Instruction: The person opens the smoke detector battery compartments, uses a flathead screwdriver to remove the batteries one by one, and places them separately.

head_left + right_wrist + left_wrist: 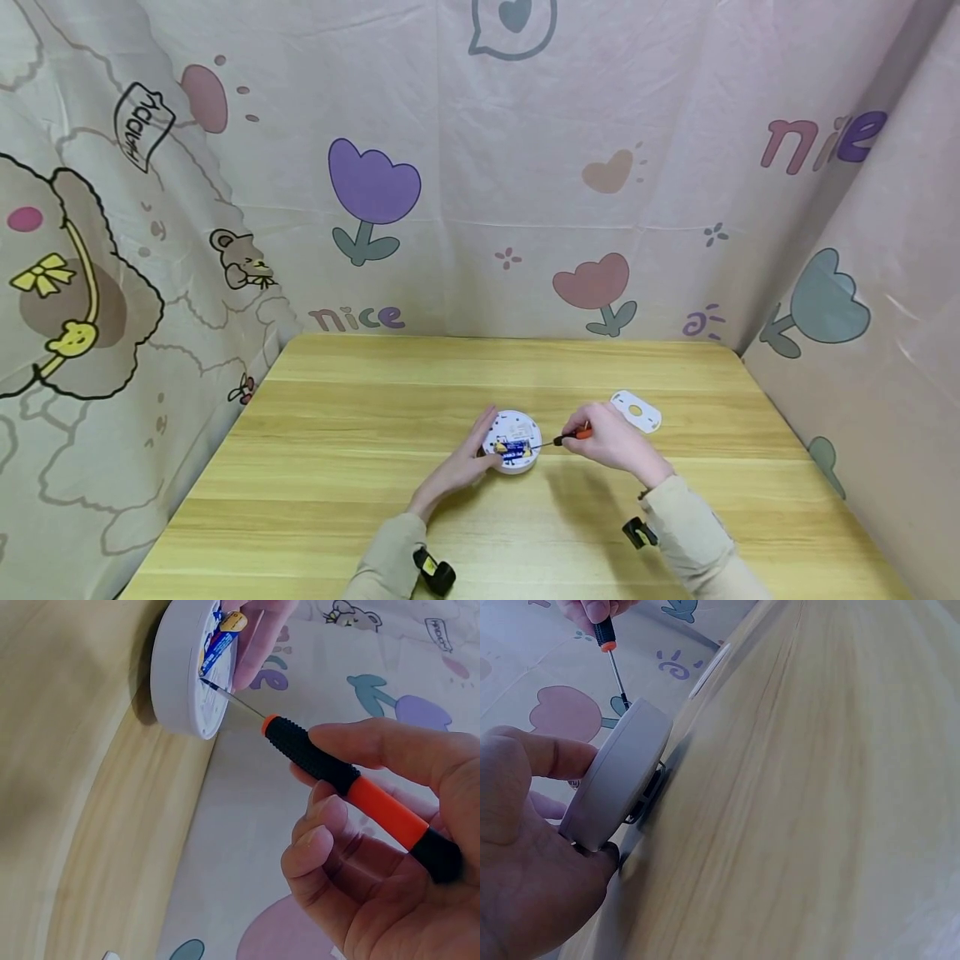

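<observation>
A round white battery-powered device [516,422] sits at the middle of the table, its face with the battery compartment turned up. My left hand [467,463] grips its rim between thumb and fingers. In the right wrist view, a blue battery [223,641] with a gold end sticks up at a slant from the compartment. My right hand [613,440] holds a screwdriver [311,754] with a black and orange handle. The screwdriver's tip meets the device's face beside the battery. In the left wrist view, a dark looped part [649,793] shows under the device [622,772].
A white oblong plate [649,420] with a round centre hole lies on the wooden table [337,467], just beyond the right hand. Printed cloth [480,208] hangs behind the table and at both sides. Black wrist cameras [435,573] hang at both sleeves.
</observation>
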`<state>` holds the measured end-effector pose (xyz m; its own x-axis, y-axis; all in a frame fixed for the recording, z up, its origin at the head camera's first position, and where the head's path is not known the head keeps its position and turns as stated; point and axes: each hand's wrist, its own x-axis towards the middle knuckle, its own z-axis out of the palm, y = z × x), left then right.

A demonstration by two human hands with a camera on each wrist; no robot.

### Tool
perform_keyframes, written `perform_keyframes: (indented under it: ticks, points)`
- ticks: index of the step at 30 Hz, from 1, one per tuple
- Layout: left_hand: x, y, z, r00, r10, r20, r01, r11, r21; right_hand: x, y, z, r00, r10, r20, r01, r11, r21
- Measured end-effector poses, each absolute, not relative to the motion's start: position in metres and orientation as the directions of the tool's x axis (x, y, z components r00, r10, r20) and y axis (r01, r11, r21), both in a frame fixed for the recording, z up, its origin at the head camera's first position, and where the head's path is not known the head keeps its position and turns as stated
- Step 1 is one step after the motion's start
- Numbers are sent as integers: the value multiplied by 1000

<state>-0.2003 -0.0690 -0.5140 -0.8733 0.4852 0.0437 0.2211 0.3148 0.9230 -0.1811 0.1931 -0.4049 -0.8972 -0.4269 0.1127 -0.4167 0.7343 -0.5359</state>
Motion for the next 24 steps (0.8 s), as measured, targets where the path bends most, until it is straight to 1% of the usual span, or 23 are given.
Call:
perform_keyframes:
  ticks: [10, 24]
  points:
    - [-200, -69, -510, -867, 497, 36, 229, 333, 915, -177, 182, -401, -898, -416, 141, -431, 774, -464]
    - [-199, -69, -508, -859, 512, 22, 222, 332, 917, -175, 173, -398, -882, -447, 148, -465, 779, -420]
